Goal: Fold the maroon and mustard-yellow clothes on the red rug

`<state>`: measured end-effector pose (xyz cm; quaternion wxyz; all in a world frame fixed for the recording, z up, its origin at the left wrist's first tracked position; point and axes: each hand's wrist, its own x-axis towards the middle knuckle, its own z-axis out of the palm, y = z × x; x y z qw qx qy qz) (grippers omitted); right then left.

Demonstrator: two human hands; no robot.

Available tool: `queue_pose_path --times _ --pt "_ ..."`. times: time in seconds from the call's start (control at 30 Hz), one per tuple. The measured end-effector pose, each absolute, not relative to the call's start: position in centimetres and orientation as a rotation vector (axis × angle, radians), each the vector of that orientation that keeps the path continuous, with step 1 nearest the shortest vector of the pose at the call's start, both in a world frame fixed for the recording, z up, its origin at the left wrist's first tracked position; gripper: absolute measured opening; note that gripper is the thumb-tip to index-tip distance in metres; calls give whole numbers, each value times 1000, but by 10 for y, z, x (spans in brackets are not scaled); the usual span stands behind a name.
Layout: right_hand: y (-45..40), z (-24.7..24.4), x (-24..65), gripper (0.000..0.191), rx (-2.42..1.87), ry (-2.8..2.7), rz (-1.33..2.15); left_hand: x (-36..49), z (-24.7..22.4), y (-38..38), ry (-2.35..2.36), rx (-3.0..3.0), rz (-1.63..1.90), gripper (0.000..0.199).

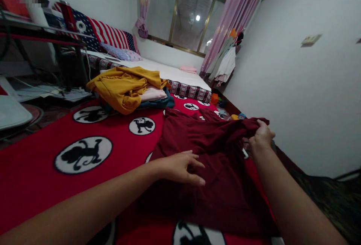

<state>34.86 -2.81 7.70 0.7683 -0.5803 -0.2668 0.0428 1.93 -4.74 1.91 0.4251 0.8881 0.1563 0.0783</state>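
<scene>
Gripping a bunched edge of the maroon garment (222,188) with the right hand (261,139); holding the left hand (180,168) open at mid-cloth; showing partial spreading over the red blanket (124,143), with creases remaining toward the gripped edge.

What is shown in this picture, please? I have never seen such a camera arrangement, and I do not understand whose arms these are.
There is no robot. The single picture comes from a camera worn on a person's head, looking forward and down, so the bare arms belong to the wearer. The right hand grips a dark red garment. The left hand is open over it; contact is hard to tell. The garment lies on a red blanket with monkey figures in white circles. Farther away, a mustard-yellow garment lies on other clothes.
</scene>
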Motion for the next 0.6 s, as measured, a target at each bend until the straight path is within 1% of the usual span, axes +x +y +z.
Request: queue_pose_path --times 0.07,0.1,0.17,0.2,0.27,0.33,0.4,0.5,0.6 --pt "-30 85 315 20 -1205 -547 160 17 29 -59 221 2176 76 66" --pt "-31 88 295 28 -1205 -619 233 15 34 -65 145 2134 21 65" --pt "-35 93 256 41 -1211 -951 460 12 45 -74 18 2044 -69 64" --pt "-37 93 239 41 -1208 -1078 466 10 50 -77 -30 2013 -112 62" --pt "-39 88 215 32 -1177 -1230 342 7 60 -81 -79 1987 -187 61" --pt "-36 75 209 25 -1190 -1230 215 5 67 -81 -86 1985 -235 59" --pt "-30 58 215 23 -1290 -1206 192 3 69 -77 -58 1987 -230 57" --pt "-23 38 234 23 -1499 -1347 263 4 62 -64 78 2022 -102 45" --pt "-22 28 245 24 -1588 -1529 387 7 44 -44 376 2145 189 30"
